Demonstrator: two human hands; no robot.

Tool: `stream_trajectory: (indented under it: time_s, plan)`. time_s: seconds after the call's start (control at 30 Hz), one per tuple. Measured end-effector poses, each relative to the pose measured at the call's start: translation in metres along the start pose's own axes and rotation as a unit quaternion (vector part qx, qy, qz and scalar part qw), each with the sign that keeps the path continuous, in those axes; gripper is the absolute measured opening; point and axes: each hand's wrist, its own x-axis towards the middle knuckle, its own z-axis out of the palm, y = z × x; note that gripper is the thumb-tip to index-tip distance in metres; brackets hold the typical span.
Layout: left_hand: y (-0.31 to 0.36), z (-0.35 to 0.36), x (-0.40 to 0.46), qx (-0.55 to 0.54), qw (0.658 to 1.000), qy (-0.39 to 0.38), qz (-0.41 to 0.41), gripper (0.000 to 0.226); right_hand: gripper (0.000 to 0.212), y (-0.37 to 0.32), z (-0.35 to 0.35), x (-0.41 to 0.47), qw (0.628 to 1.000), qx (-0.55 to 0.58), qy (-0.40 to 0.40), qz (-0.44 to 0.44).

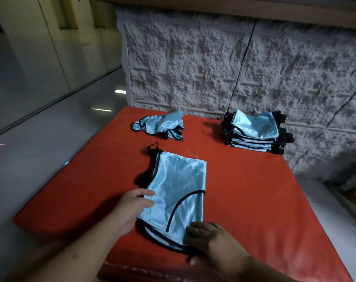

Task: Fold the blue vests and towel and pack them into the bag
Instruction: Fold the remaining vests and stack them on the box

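Observation:
A light blue vest with black trim [177, 190] lies folded lengthwise on the red mat [254, 190], near its front edge. My left hand [132, 206] holds the vest's left edge, thumb on top of the cloth. My right hand [211, 239] grips the vest's near right corner, its fingers curled over the hem. A neat stack of folded blue vests [254, 131] stands at the mat's back right. A loose heap of unfolded blue vests [163, 125] lies at the back middle. No towel or bag is in view.
The red mat sits on a pale tiled floor [40, 139]. A rough white stone-pattern wall [234, 68] rises right behind the mat. Cabinet doors [30, 37] stand at the far left.

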Motion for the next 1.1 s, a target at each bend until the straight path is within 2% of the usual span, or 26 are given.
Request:
stream_trajectory:
  time_s: [0.1, 0.33, 0.37, 0.47, 0.57, 0.67, 0.8, 0.87, 1.0, 1.1]
  plan:
    - [-0.001, -0.006, -0.001, -0.011, 0.999, -0.022, -0.028, 0.034, 0.042, 0.000, 0.000, 0.002, 1.000, -0.014, 0.002, -0.006]
    - [-0.008, -0.015, -0.012, 0.057, 0.996, -0.054, -0.030, 0.013, 0.016, 0.002, 0.001, 0.004, 0.998, 0.006, 0.057, 0.017]
    - [-0.009, -0.018, -0.014, 0.059, 0.996, -0.068, -0.029, 0.020, 0.017, 0.002, 0.000, 0.004, 0.998, 0.017, 0.061, 0.026]
    - [-0.013, -0.031, -0.017, 0.069, 0.989, -0.129, -0.026, 0.064, 0.027, -0.001, -0.011, 0.003, 0.991, 0.074, 0.069, 0.091]
    - [-0.020, -0.038, -0.018, 0.164, 0.974, -0.151, 0.023, 0.080, 0.028, 0.001, -0.020, 0.004, 0.980, 0.105, 0.096, 0.142]
    - [-0.022, -0.033, -0.023, 0.239, 0.960, -0.134, 0.064, 0.075, 0.019, 0.007, -0.033, 0.010, 0.965, 0.138, 0.132, 0.177]
    - [-0.024, -0.027, -0.016, 0.322, 0.927, -0.031, 0.190, 0.058, 0.012, 0.011, -0.047, 0.019, 0.954, 0.175, 0.137, 0.203]
    - [-0.020, -0.025, -0.013, 0.344, 0.912, 0.000, 0.225, 0.050, 0.008, 0.013, -0.053, 0.023, 0.947, 0.195, 0.139, 0.213]
    - [-0.019, -0.026, -0.006, 0.401, 0.880, 0.002, 0.253, 0.062, 0.014, 0.015, -0.061, 0.029, 0.937, 0.215, 0.154, 0.227]
    - [-0.021, -0.026, -0.004, 0.394, 0.883, 0.007, 0.257, 0.067, 0.018, 0.016, -0.062, 0.034, 0.935, 0.219, 0.150, 0.235]
